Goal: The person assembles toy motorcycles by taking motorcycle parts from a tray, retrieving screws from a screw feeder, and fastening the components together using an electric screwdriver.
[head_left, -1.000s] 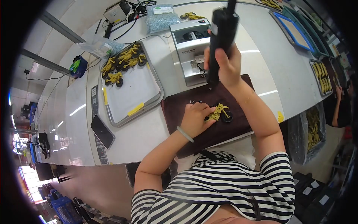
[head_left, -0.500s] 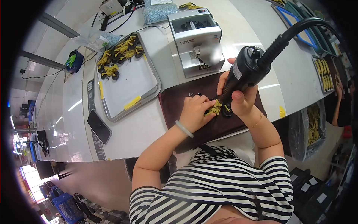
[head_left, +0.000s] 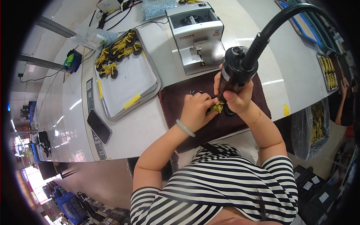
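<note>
My right hand [head_left: 240, 95] is wrapped round a black electric screwdriver [head_left: 232, 75] with a thick cable at its top. The tool stands nearly upright, its lower end over a small yellow toy bicycle [head_left: 217, 108] with black wheels. My left hand [head_left: 198, 108] pinches that bicycle from the left, on a dark maroon cloth [head_left: 178, 92]. Fingers and tool cover much of the bicycle, and the screwdriver's tip is hidden. A few small screws [head_left: 193, 92] lie on the cloth just beyond my left hand.
A silver screw-feeding machine [head_left: 195, 39] stands beyond the cloth. To the left, a metal tray [head_left: 131, 82] holds several yellow bicycles with black wheels; a phone [head_left: 99, 126] lies nearer. At right are a tray of yellow parts [head_left: 327, 71], a lined bin [head_left: 317, 125] and another person's arm [head_left: 342, 101].
The screwdriver has swung from a tilt to nearly upright, moving left with my right hand over the bicycle. My left hand stays on the bicycle. The view has shifted slightly.
</note>
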